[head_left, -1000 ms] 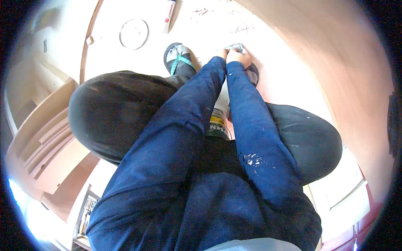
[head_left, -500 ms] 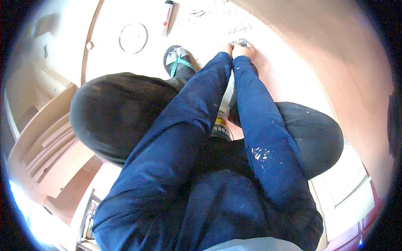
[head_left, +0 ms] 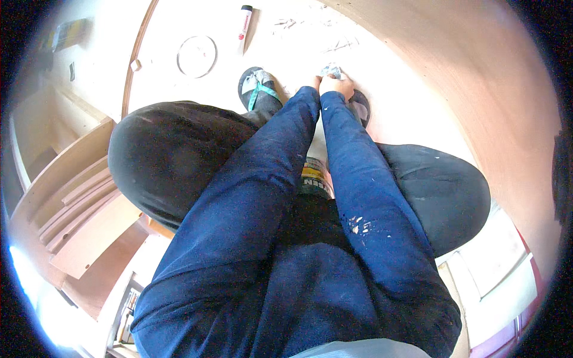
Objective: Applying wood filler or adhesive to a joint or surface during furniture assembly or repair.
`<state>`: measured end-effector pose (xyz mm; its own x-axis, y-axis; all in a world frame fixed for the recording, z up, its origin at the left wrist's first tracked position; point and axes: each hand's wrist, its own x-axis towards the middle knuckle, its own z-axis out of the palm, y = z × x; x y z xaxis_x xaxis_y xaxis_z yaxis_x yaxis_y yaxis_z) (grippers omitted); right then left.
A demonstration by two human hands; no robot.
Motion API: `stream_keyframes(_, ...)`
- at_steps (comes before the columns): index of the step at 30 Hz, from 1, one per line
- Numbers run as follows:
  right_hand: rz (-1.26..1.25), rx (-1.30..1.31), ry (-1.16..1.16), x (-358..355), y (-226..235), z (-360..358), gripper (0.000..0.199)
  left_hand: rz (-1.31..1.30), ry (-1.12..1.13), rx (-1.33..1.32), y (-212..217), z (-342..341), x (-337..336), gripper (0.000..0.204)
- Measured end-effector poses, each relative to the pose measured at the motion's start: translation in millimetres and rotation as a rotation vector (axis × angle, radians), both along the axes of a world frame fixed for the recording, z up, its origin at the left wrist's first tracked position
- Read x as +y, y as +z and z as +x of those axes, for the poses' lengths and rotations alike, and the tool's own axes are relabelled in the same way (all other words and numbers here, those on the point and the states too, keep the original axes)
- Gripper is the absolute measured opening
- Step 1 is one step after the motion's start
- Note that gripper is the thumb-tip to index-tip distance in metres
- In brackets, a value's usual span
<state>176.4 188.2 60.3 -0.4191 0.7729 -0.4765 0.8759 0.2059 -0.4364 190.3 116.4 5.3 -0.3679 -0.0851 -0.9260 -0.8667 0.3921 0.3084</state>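
Note:
Both my arms, in dark blue sleeves, reach forward to the pale floor between my knees. My right hand (head_left: 338,87) is closed on a crumpled grey cloth (head_left: 330,71) pressed to the floor just beside my right sandal (head_left: 360,106). My left hand (head_left: 312,81) lies right against it, mostly hidden by its sleeve, so its grip does not show. A small can with a yellow and black label (head_left: 314,178) stands between my legs, under my forearms.
My left foot wears a sandal with a green strap (head_left: 256,89). A white cartridge tube (head_left: 243,20) and a thin round ring (head_left: 196,56) lie on the floor ahead. A curved brown panel (head_left: 477,89) rises at right. Wooden boards (head_left: 77,209) are stacked at left.
Both hands stay at the same spot by the right sandal, with only small shifts. The view has tilted slightly.

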Motion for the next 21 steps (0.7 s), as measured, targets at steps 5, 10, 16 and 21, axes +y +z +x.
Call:
stream_keyframes(5,0.035,0.053,-0.054,-6,7,-8,0.028,-0.01,-0.011,0.009,-5,-21,4,0.053)
stream_keyframes(10,0.046,0.216,-0.031,11,-33,-23,0.026,-0.01,-0.066,0.074,-14,-62,23,0.053)
stream_keyframes(16,0.172,0.352,0.223,40,-96,-42,0.03,0.006,-0.102,0.128,-13,-76,38,0.053)
stream_keyframes(21,0.191,-0.114,0.184,15,-59,0,0.037,0.012,-0.055,0.073,-9,-32,13,0.054)
